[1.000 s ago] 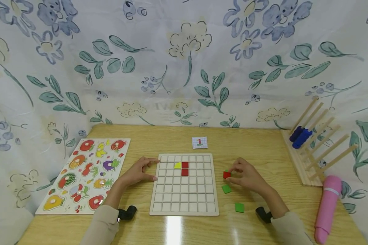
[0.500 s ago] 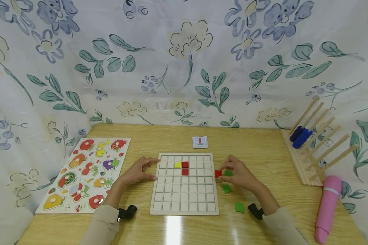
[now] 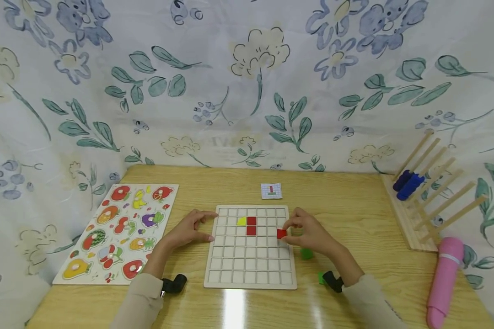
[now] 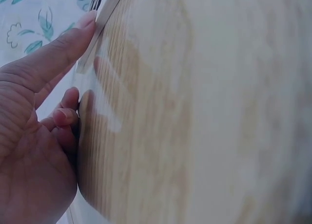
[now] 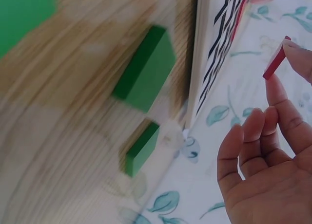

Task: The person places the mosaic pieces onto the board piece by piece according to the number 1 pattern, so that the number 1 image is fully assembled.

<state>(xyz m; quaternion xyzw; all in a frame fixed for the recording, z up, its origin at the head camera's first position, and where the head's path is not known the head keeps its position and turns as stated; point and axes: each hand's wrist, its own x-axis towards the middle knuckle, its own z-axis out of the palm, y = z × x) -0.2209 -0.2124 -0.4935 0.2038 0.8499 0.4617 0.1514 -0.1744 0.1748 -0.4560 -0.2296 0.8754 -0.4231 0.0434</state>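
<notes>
One thin red square tile (image 3: pixel 281 234), pinched at its edges by our right hand (image 3: pixel 312 234) over the pale wooden grid board (image 3: pixel 250 286), could slip askew if we loosen; our spread left hand (image 3: pixel 188 230), opposite that grip, might nudge the board.

Free surface (image 3: pixel 350 205) spans from the right hand (image 3: pixel 310 232) to the peg rack (image 3: pixel 407 227). The left hand (image 3: pixel 189 227) blocks the grid board's (image 3: pixel 251 265) left edge.

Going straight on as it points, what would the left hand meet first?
Most likely the grid board, whose left edge lies right at the left hand; actual contact is hard to tell.
</notes>
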